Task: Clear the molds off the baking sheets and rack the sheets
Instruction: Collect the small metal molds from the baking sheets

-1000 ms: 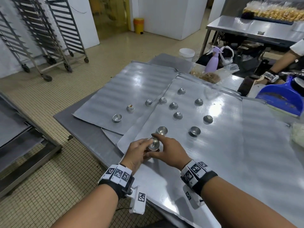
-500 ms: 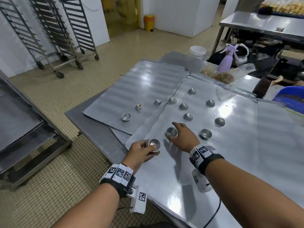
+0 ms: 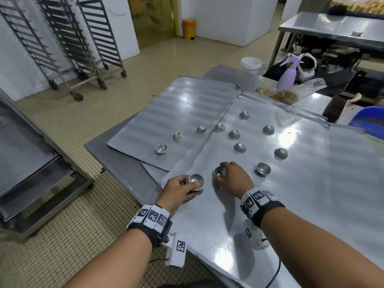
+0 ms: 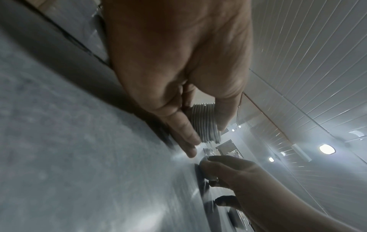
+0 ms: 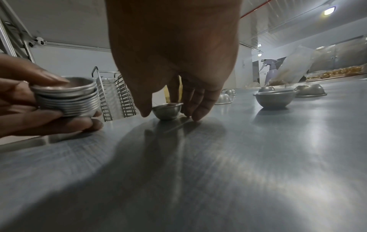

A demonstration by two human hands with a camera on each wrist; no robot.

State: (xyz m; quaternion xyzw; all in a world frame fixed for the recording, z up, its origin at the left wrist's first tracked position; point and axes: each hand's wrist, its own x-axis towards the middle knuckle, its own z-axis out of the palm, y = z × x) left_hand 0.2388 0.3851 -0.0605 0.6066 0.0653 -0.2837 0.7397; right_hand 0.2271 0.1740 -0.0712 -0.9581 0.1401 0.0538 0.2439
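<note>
Several small metal molds lie scattered on two overlapping baking sheets, the near one (image 3: pixel 311 183) and the far left one (image 3: pixel 176 104). Most are upside down; one (image 3: pixel 263 169) on the near sheet and one (image 3: pixel 161 149) on the far sheet sit upright. My left hand (image 3: pixel 187 183) grips a stack of nested molds (image 3: pixel 194 180) at the near sheet's left corner, also seen as the stack (image 4: pixel 204 124) and the stack (image 5: pixel 67 98). My right hand (image 3: pixel 223 173) reaches down over an upright mold (image 5: pixel 167 109), thumb and fingers curled round its sides, fingertips (image 5: pixel 196 116) on the sheet.
Wheeled tray racks (image 3: pixel 68 38) stand at the back left and a low trolley (image 3: pixel 31 163) at the left. Beyond the sheets are a purple spray bottle (image 3: pixel 287 73), a plastic bag of crumbs (image 3: pixel 284 95), white buckets (image 3: pixel 251 63) and a blue basin (image 3: pixel 367 119).
My right hand left the stack and moved forward onto the upright mold just beyond it, closing round it. My left hand kept the stack, sliding slightly left.
</note>
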